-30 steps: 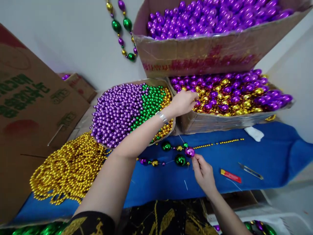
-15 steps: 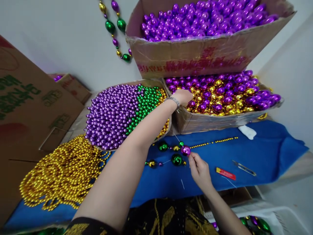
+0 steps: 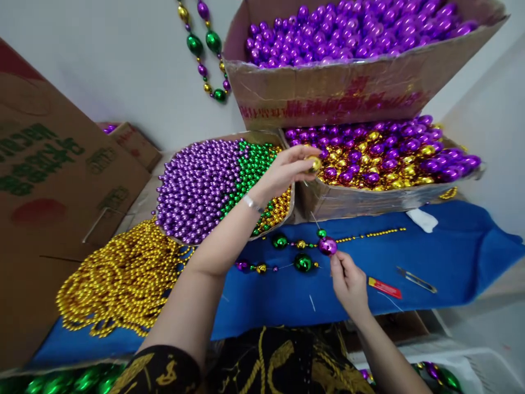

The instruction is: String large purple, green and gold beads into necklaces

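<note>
My left hand (image 3: 287, 169) is raised over the edge between two bead boxes and pinches a large gold bead (image 3: 315, 163). My right hand (image 3: 348, 282) rests on the blue cloth (image 3: 451, 257) and holds the thread or needle just below a large purple bead (image 3: 327, 245). That bead sits on a partly strung strand (image 3: 295, 254) of green, gold and purple beads lying on the cloth. A box of large purple and gold beads (image 3: 385, 156) is right behind my left hand.
A box of small purple, green and gold beads (image 3: 213, 183) sits left of centre. Gold bead strands (image 3: 123, 279) are piled at the left. A box of purple beads (image 3: 348, 33) is stacked on top. A red tool (image 3: 384, 288) and snips (image 3: 416, 279) lie at the right. A finished necklace (image 3: 205, 49) hangs on the wall.
My left hand has lifted out of the purple and gold bead box with a gold bead between its fingers. My right hand has stayed by the purple bead on the strand.
</note>
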`<action>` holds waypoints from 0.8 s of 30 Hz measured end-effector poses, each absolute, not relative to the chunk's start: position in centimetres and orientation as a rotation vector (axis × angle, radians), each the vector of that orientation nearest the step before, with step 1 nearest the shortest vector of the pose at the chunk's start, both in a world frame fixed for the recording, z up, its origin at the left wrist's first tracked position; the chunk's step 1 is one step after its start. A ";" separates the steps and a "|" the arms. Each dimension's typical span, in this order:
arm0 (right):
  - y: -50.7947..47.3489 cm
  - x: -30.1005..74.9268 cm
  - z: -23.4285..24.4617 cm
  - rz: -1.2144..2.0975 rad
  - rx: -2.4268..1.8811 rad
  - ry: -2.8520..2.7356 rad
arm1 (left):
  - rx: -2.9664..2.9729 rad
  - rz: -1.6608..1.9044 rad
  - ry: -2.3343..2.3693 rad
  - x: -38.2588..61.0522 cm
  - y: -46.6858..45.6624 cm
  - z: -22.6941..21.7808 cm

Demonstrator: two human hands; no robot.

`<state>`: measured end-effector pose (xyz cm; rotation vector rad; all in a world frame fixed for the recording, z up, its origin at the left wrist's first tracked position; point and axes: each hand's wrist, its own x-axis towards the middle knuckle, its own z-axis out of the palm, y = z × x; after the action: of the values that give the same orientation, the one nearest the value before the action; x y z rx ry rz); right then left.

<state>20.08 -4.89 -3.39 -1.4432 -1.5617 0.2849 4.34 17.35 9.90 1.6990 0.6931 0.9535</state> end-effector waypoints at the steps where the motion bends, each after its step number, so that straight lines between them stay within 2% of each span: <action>1: -4.8 20.1 -3.4 0.265 -1.447 -1.572 | 1.492 0.948 0.652 2.9 15.8 9.2; 4: -4.5 19.8 -3.5 0.216 -1.433 -1.634 | 1.055 0.962 0.645 -0.4 11.7 6.6; 8: -4.1 19.1 -4.0 0.206 -1.374 -1.720 | 0.829 1.014 0.686 -2.4 8.8 3.9; 16: -4.1 18.1 -4.7 0.296 -1.412 -1.771 | 0.735 1.059 0.732 -3.2 7.3 2.6; 24: -4.0 17.7 -5.0 0.245 -1.418 -1.762 | 0.877 1.054 0.697 -2.7 5.7 1.9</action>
<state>17.73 -3.96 -4.99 -1.4176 -1.7615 0.2447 -2.68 5.65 1.94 0.8773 0.6966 1.0541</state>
